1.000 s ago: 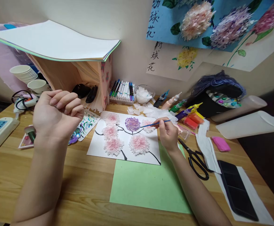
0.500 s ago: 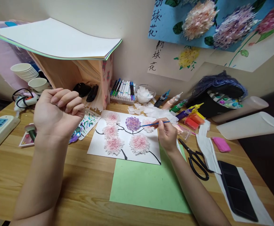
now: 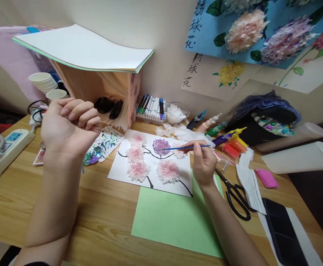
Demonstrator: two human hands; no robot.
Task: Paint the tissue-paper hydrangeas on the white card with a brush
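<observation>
My right hand (image 3: 203,162) grips a thin blue paintbrush (image 3: 189,147). Its tip rests on or just over a purple flower (image 3: 162,146) on the white sheet (image 3: 119,171). Several pink-and-white paper flowers (image 3: 167,171) with black painted stems surround it on that sheet. My left hand (image 3: 72,127) is raised over the left of the desk, palm side toward me, with its fingers curled in. Whether anything is inside those fingers I cannot make out. Beyond it lies a paint-spotted palette card (image 3: 106,142). Green paper (image 3: 175,221) lies under the near right part of the white sheet.
Black-handled scissors (image 3: 237,197), white tissue strips (image 3: 250,181) and a black paint case (image 3: 286,231) lie at the right. Behind the sheet stand markers (image 3: 151,107), a bowl of paper squares (image 3: 176,113) and paint bottles (image 3: 197,119). A power strip (image 3: 9,157) sits at the left.
The camera view has shifted, so the whole desk appears further right. The brush tip has moved from the purple flower's right edge further onto it. My left hand stays raised and curled.
</observation>
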